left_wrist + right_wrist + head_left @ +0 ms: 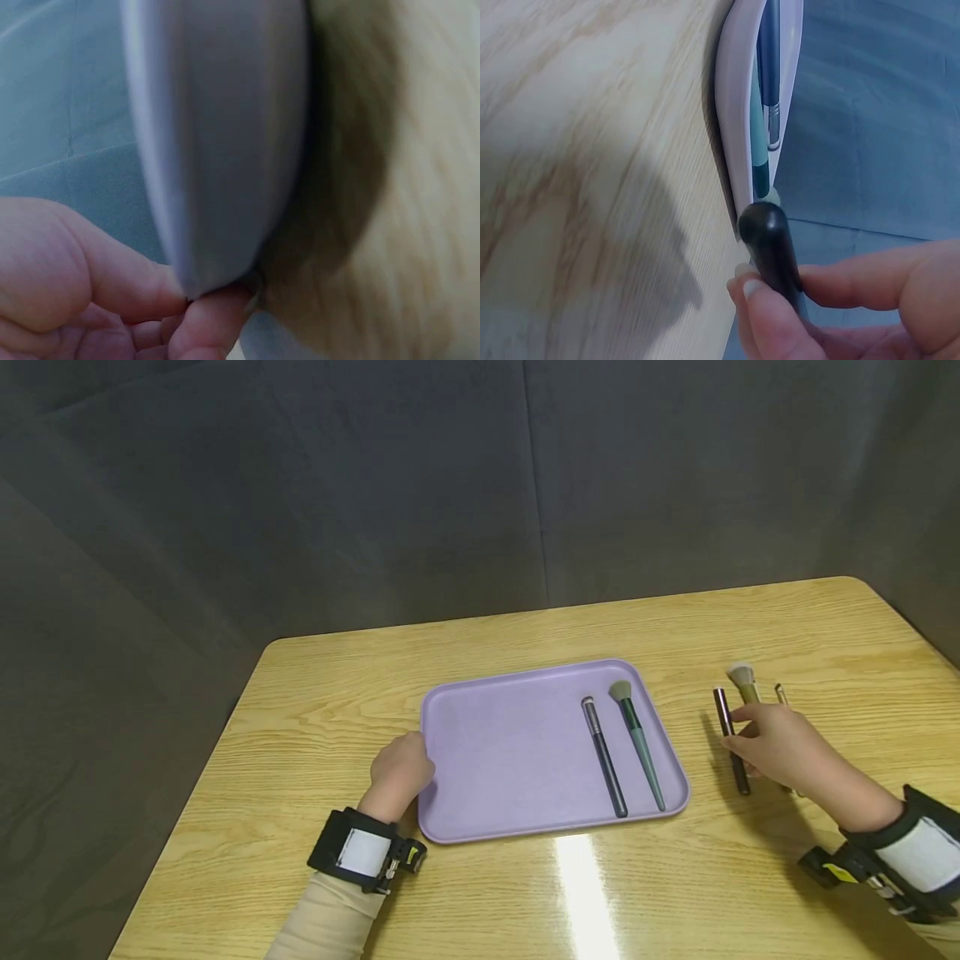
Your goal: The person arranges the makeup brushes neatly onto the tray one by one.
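In the head view my left hand grips the left rim of a lilac tray. The left wrist view shows thumb and fingers pinching the tray's corner. To the right of the tray, my right hand pinches a slim dark cosmetic tube between thumb and fingers, apart from the tray. Its rounded black end faces the right wrist camera. Two makeup brushes lie side by side at the tray's right: a dark-handled brush and a green-handled brush.
Beyond my right hand lie a fluffy makeup brush with an olive handle and a thin light-coloured stick, both partly hidden by the hand. Everything rests on a wooden table. A dark curtain hangs behind it.
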{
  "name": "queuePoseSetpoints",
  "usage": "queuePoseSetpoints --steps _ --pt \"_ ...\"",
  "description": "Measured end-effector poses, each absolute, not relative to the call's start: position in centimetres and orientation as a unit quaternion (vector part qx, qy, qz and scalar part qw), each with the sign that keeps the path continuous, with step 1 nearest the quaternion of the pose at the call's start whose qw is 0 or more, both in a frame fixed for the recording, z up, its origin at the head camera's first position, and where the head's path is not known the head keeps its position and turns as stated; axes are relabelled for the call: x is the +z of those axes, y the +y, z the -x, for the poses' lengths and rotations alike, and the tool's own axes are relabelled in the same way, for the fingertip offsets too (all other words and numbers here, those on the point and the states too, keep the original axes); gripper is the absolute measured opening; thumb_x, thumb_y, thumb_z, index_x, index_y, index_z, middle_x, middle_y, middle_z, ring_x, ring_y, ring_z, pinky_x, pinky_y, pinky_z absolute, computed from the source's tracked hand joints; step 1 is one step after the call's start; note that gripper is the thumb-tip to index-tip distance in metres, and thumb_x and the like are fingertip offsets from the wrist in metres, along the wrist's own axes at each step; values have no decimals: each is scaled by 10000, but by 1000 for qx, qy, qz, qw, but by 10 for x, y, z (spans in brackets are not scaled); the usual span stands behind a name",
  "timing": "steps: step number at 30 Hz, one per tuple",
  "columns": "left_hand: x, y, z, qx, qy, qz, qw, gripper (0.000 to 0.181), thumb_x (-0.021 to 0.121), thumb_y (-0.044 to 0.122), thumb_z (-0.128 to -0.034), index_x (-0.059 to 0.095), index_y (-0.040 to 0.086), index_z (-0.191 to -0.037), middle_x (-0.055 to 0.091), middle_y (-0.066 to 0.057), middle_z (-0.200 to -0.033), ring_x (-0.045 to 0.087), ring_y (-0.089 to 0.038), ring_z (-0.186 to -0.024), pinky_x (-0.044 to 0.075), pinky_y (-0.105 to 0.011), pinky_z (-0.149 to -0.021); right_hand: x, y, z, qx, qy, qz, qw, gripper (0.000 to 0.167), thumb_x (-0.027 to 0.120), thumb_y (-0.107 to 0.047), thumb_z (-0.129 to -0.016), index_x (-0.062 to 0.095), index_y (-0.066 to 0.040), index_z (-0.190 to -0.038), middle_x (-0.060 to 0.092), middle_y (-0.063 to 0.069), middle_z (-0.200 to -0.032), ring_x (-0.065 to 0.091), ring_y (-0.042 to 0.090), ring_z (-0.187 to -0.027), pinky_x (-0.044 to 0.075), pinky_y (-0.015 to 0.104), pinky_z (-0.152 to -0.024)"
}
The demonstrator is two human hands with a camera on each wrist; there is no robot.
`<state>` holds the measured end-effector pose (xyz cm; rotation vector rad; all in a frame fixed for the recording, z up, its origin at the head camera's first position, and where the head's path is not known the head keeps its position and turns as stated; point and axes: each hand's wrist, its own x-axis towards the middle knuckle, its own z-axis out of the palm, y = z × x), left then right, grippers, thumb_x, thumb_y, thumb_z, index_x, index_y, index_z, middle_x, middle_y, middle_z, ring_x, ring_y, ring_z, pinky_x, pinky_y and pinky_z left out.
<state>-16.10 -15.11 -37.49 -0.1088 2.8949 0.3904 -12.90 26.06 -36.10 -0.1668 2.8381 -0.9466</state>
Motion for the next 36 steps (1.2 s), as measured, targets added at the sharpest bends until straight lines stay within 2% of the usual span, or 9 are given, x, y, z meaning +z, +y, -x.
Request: queuePoseSetpoints --steps 21,36 --pt "-376 -151 161 127 985 38 110 237 546 5 -863 638 -82 -1063 643 -170 -883 578 -243 -694 475 -357 -557 -360 246 132 -317 941 70 92 434 585 -15 -920 422 283 -1191 658 185 -752 617 213 -568 510 361 -526" --pt "-376 -151 161 125 985 37 109 225 551 13 -865 642 -76 -1050 649 -174 -892 583 -248 -704 478 -366 -562 -362 235 134 -337 934 77 91 419 581 -6 -911 435 273 -1186 658 221 -788 629 216 -603 533 359 -538"
